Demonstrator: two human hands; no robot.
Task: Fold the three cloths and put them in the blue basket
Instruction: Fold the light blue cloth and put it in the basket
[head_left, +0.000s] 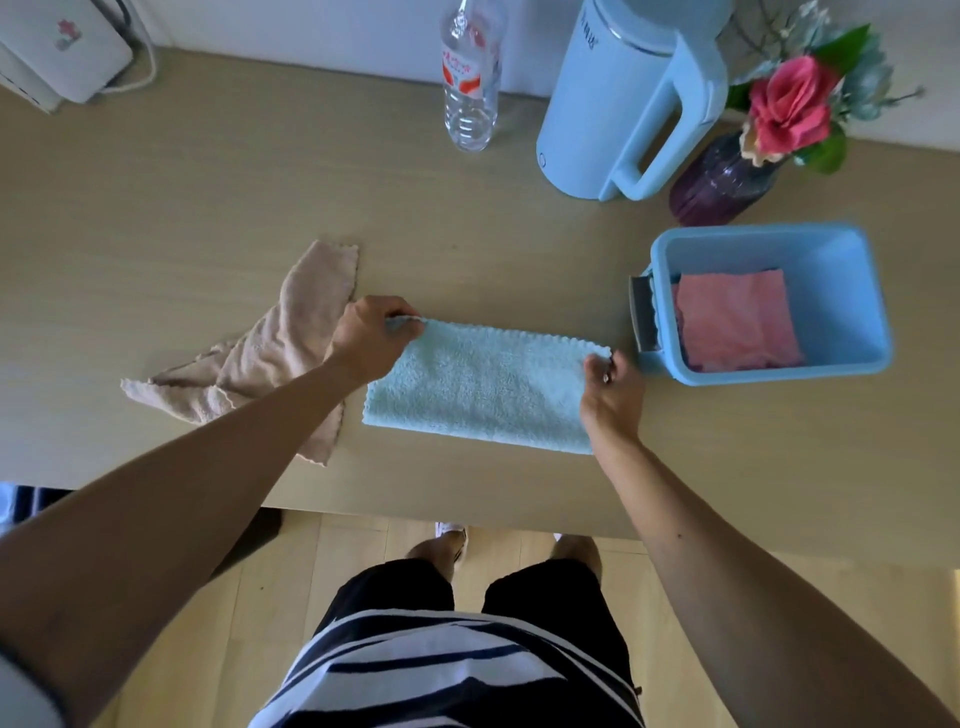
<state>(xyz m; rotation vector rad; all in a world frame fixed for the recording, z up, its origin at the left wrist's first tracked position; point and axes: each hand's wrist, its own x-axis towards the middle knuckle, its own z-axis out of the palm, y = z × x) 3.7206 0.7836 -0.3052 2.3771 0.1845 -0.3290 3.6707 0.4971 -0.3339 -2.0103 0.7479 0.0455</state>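
Cloths counted: three. Item one, a light blue cloth (483, 387), lies flat on the wooden table (156, 218) near its front edge, as a long rectangle with its scalloped hem along the far side. Item two, a beige cloth (291, 332), lies crumpled and unfolded just to the left of the blue one, partly under the left forearm. Item three, a pink cloth (735, 322), lies folded to a square on the floor of the blue basket (753, 233). Baskets counted: one, standing on the table just right of the light blue cloth, close to it, though contact cannot be confirmed. Hands counted: two, both on the light blue cloth. The left hand (371, 338) has its fingers curled together and pinches the far left corner, which is bunched slightly in the grip. The right hand (610, 397) pinches the far right corner between thumb and fingers; the exact lie of those fingers cannot be told from behind the hand. Other items along the back of the table: one clear plastic bottle (470, 88), upright; one pale blue jug (597, 114) with a handle; one purple vase (719, 187) holding flowers, just behind the basket; one white device (57, 52) in the far left corner
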